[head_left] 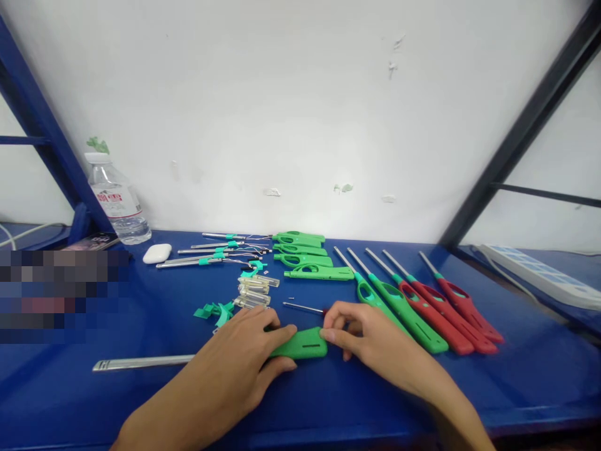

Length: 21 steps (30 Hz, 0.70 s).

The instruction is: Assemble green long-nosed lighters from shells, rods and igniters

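Note:
A green long-necked lighter lies on the blue tabletop, its metal tube pointing left. My left hand presses down on the lighter's green handle with its fingers curled over it. At the handle's right end my right hand pinches the green plastic with thumb and fingers. Just behind the hands rests a small screwdriver with a thin metal shaft.
Assembled green and red lighters lie in a row at the right. Green handle shells, metal tubes, clear fuel cells and teal clips sit behind. A water bottle and white case stand at the left.

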Tool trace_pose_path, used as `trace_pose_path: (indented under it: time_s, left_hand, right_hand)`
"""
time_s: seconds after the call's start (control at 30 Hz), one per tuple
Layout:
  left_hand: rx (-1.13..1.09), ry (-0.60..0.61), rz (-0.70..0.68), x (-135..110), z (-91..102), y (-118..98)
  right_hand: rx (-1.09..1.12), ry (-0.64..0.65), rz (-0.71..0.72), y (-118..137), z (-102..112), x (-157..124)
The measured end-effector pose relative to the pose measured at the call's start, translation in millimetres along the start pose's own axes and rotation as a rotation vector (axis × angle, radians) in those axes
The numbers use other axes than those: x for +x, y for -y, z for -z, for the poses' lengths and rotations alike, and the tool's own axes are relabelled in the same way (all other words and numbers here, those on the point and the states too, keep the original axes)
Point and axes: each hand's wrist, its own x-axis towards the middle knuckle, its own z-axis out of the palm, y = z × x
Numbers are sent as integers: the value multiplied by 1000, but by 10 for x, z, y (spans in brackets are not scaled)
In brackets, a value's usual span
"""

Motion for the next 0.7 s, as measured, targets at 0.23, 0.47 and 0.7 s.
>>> trace_pose_path:
  time_s: [0.23, 0.47, 0.7]
  left_hand:
    - [-98, 16, -1, -23, -24, -4]
    - [-80, 37, -5, 10, -18, -6]
    - [-123, 35, 27, 1, -34, 18]
  right_hand:
    - [-15, 17, 4, 25, -7, -16]
    - [-46, 3, 10, 35, -28, 8]
    - [-48, 22, 20, 26, -4, -6]
